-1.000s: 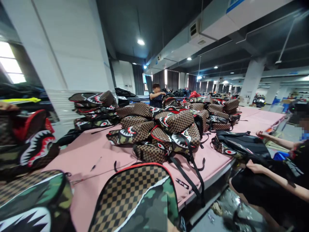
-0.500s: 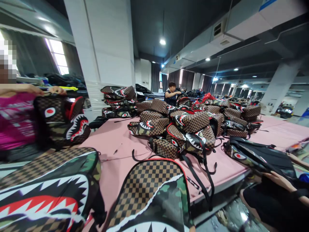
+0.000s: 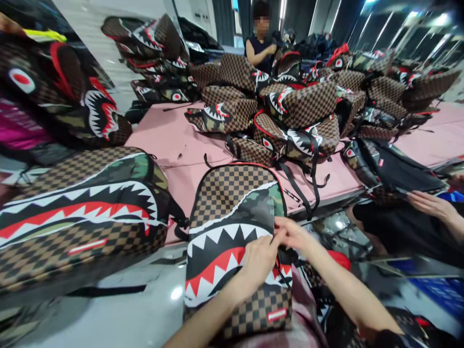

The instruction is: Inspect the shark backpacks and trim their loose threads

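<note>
A backpack (image 3: pixel 232 193) with a brown-and-black check, camouflage and a red-and-white shark mouth stands upright right in front of me. Across its front lies my left hand (image 3: pixel 261 252), fingers bent closed at the bag's right side edge. My right hand (image 3: pixel 295 234) meets it there, thumb and fingers pinched on the same edge. Any small part between the fingertips is hidden. A black strap or cord hangs just below the hands. Left of this bag, a matching backpack (image 3: pixel 87 193) lies with its shark mouth facing me.
Many similar backpacks (image 3: pixel 304 104) are heaped on the pink-covered table (image 3: pixel 170 128). At left, someone holds up another backpack (image 3: pixel 58 96). A co-worker's hand (image 3: pixel 431 205) touches a black-backed bag (image 3: pixel 395 164) at right. Another person (image 3: pixel 259 48) stands behind the heap. Clear plastic wrapping (image 3: pixel 340 232) lies below.
My view has tilted down, bringing both my hands into sight at the front backpack's right edge. The backpack at left, held by someone else, appears closer and larger.
</note>
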`<action>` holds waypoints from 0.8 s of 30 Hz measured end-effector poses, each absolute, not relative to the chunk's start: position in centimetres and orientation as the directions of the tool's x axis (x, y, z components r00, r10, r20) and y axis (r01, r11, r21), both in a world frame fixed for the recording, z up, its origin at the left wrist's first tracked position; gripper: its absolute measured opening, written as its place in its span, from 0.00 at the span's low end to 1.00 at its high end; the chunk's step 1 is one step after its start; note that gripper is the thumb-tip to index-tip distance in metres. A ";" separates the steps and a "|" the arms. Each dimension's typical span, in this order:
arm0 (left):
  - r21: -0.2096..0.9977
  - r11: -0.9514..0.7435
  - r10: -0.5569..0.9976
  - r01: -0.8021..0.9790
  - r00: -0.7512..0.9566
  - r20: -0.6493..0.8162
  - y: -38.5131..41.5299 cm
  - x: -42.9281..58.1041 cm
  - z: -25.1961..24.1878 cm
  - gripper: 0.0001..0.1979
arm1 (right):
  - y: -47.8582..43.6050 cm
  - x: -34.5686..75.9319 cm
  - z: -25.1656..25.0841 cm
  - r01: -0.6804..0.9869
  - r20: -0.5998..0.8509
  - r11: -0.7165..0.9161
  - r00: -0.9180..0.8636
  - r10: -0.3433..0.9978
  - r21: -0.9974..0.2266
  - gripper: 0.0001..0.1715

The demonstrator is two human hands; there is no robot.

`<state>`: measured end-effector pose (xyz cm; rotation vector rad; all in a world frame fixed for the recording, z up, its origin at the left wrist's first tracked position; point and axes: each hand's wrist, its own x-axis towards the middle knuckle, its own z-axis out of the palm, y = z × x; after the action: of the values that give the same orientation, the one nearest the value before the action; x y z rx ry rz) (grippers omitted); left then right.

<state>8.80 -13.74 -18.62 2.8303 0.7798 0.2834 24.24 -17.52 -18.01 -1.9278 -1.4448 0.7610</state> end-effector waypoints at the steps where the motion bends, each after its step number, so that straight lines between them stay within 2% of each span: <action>1: 0.271 -0.819 0.550 0.505 0.826 0.122 -13.3 9.0 -19.0 0.22 | -18.3 25.2 -17.9 0.573 -0.107 -0.228 0.237 0.966 -0.787 0.18; 4: 0.401 -0.751 0.600 0.525 0.795 0.083 -12.1 9.4 -20.6 0.27 | -22.0 26.6 -18.4 0.492 -0.101 -0.210 0.240 0.965 -0.845 0.22; 6: 0.469 -0.764 0.549 0.444 0.829 0.110 -11.9 8.9 -21.6 0.29 | -24.9 25.9 -19.3 0.589 -0.062 -0.175 0.208 0.976 -0.789 0.23; 8: 0.493 -0.806 0.471 0.328 0.860 0.196 -12.5 7.5 -22.1 0.23 | -27.0 24.2 -20.6 0.741 -0.042 -0.141 0.151 0.988 -0.656 0.28; 10: 0.488 -0.847 0.374 0.212 0.889 0.263 -14.2 5.5 -22.1 0.16 | -28.3 22.4 -21.8 0.829 -0.021 -0.099 0.105 0.994 -0.550 0.29; 13: 0.459 -0.887 0.095 -0.052 0.952 0.291 -17.7 3.0 -22.1 0.13 | -29.2 20.5 -23.1 0.873 0.080 0.055 -0.019 0.997 -0.485 0.19; 15: 0.420 -0.889 -0.068 -0.182 0.960 0.272 -19.8 2.4 -22.5 0.13 | -29.0 20.3 -23.3 0.843 0.178 0.121 -0.031 0.984 -0.524 0.15; 18: 0.377 -0.910 -0.101 -0.171 0.975 0.198 -21.1 2.8 -23.4 0.20 | -26.1 21.8 -22.5 0.687 0.270 0.085 0.166 0.949 -0.722 0.12; 20: 0.394 -0.902 -0.128 -0.177 0.981 0.148 -21.1 3.1 -23.9 0.20 | -21.9 24.0 -21.3 0.594 0.300 0.067 0.304 0.904 -0.802 0.10; 22: 0.429 -0.883 -0.157 -0.193 0.980 0.120 -20.7 3.3 -24.2 0.19 | -16.6 26.6 -20.1 0.605 0.360 0.074 0.367 0.858 -0.793 0.09; 24: 0.457 -0.873 -0.141 -0.171 0.985 0.100 -20.5 3.3 -24.1 0.21 | -11.8 28.9 -19.2 0.680 0.418 0.085 0.344 0.841 -0.728 0.08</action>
<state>3.28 -20.46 -24.14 2.6483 -0.2211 0.0863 28.87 -11.76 -19.23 -1.6442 -1.3877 0.2095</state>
